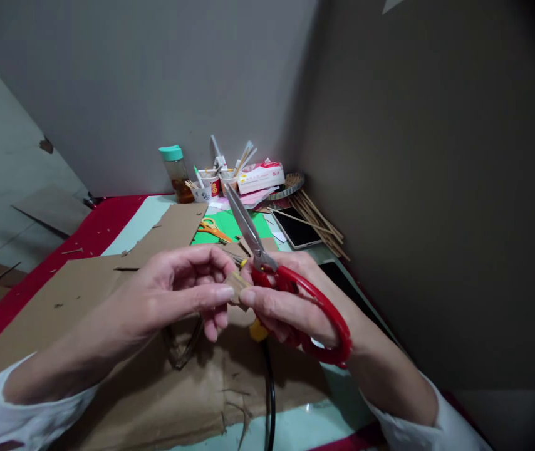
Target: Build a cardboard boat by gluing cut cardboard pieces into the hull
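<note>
Between the fingertips of both hands is a small tan piece [238, 285], which looks like cardboard. My left hand [180, 288] pinches its left side between thumb and fingers. My right hand [296, 297] grips a pair of scissors [326, 300] with red handles, its fingers through the loops, while its thumb presses the right edge of the small piece. The scissor blades point up and away, close together. Below the hands, a yellow part [258, 330] with a black cord [270, 388] shows; the rest is hidden. A dark looped strip [180, 354] lies under my left hand.
Cardboard sheets [84, 300] cover much of the table. Farther back are orange scissors [213, 229], a green sheet [262, 227], a bottle [173, 172], cups of tools [208, 183], a tissue pack [262, 177], a phone [296, 227] and thin sticks [321, 219]. A wall [413, 219] stands at right.
</note>
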Motion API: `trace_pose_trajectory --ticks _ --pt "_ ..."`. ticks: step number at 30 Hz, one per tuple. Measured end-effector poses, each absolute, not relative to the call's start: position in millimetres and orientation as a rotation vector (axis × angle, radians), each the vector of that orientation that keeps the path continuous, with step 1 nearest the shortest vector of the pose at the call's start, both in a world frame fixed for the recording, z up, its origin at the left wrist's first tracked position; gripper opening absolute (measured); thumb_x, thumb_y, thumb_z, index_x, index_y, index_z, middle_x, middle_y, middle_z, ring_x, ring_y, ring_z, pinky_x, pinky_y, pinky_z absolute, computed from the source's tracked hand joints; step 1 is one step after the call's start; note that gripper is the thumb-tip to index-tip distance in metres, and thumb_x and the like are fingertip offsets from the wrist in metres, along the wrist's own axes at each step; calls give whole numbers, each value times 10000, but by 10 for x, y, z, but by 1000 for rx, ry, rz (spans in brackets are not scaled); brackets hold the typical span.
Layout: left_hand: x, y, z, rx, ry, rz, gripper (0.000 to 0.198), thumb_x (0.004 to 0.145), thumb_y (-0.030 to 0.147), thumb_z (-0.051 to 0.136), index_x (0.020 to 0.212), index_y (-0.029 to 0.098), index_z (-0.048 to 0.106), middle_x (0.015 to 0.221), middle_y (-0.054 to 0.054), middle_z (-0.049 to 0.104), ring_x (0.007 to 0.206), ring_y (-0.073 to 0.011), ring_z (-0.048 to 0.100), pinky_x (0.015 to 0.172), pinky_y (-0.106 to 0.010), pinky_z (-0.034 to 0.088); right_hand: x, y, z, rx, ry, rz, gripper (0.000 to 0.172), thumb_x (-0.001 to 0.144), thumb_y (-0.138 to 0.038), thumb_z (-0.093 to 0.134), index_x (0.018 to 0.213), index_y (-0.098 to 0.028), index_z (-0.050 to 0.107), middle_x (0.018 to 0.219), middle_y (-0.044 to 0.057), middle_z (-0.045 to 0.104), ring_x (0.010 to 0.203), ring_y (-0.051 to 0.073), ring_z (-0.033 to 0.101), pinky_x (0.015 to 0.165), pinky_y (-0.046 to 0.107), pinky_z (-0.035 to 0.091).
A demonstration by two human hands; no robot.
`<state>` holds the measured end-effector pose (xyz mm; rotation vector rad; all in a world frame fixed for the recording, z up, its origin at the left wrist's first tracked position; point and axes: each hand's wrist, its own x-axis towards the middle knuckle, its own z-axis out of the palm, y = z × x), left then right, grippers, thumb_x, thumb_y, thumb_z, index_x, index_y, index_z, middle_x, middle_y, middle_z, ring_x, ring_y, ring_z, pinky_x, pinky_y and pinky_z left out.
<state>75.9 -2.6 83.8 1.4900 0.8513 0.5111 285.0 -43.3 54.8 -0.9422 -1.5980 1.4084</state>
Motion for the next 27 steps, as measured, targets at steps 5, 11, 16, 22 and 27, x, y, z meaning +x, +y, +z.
trace_pose_trajectory --ticks 5,11,16,22,27 --pt "759 -22 897 1603 873 427 122 874 318 736 890 212 679 674 -5 716 582 -149 674 587 -220 564 2913 -435 558 -979 -1754 1379 293 932 -373 707 781 -217 510 602 -72 505 495 81 477 434 185 379" --pt "730 -70 879 1625 883 450 180 840 336 763 838 184 666 695 -24 711 572 -150 659 571 -220 544 2902 -416 487 -973 -1749 1507 264 912 -381 730 824 -207 553 616 -73 530 477 72 502 412 168 384" --pt "637 -92 799 1542 790 518 160 871 315 766 893 189 671 657 -5 703 573 -135 669 556 -191 532 2801 -394 534 -926 -1605 1542 276 873 -382 766 812 -216 556 563 -93 511 422 65 446 379 170 356" --pt "657 -88 987 1256 728 952 155 732 193 854 796 167 715 670 17 674 551 -109 660 519 -160 539 2640 -305 776 -775 -1480 1358 316 963 -455 662 790 -207 571 497 -79 508 399 77 426 413 201 370" --pt "703 -12 1175 880 635 1265 199 667 116 877 829 161 769 778 2 726 568 -97 677 535 -154 570 2504 -271 897 -844 -1326 1057 312 938 -493 688 885 -209 569 501 -104 454 395 55 351 380 171 287"
